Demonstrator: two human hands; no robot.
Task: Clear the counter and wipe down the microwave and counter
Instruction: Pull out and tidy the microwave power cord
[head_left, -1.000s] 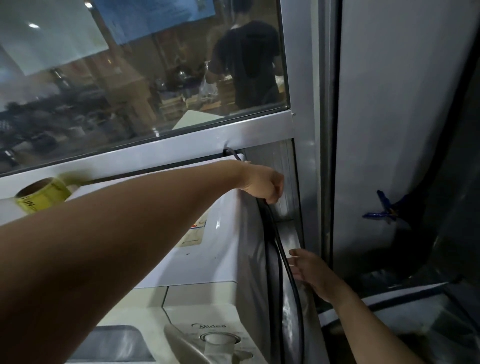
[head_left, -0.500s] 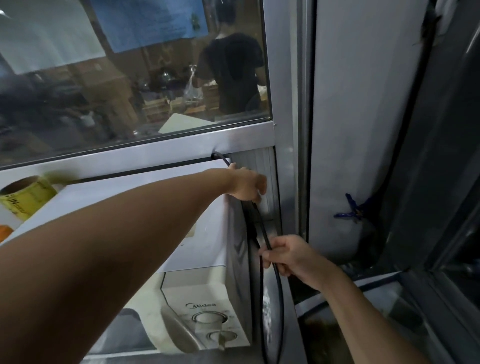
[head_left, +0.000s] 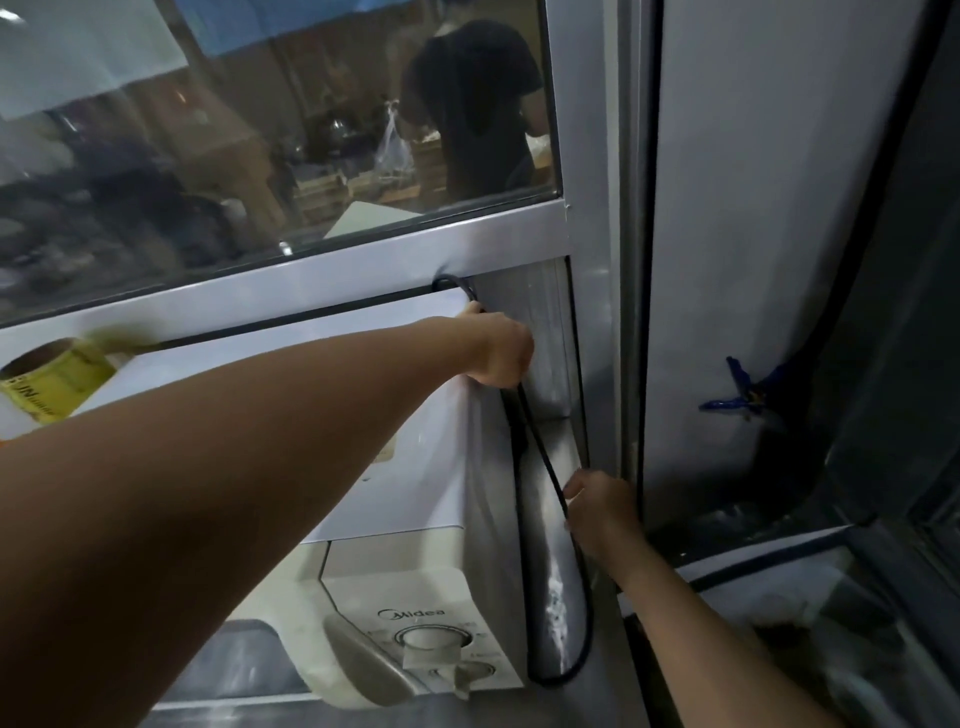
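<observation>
1. Hands well apart: left hand (head_left: 497, 349) reaches over the back right top corner of the microwave (head_left: 415, 467), fingers curled over the edge onto the black cord (head_left: 540, 457), apparently gripping it; fingertips hidden.
2. Right hand (head_left: 602, 512) lower, beside the microwave's right side, fingers curled round the same cord.
3. Far left of the left arm: yellow tape roll (head_left: 49, 379) on the microwave top.
4. Below the left arm: microwave front with handle and two knobs (head_left: 428, 639).
5. Cord runs from the window frame (head_left: 311, 280) above the left hand, down past the right hand, looping low at the microwave's front right corner.
6. Right of the right hand: grey panel with blue clip (head_left: 737, 397).
</observation>
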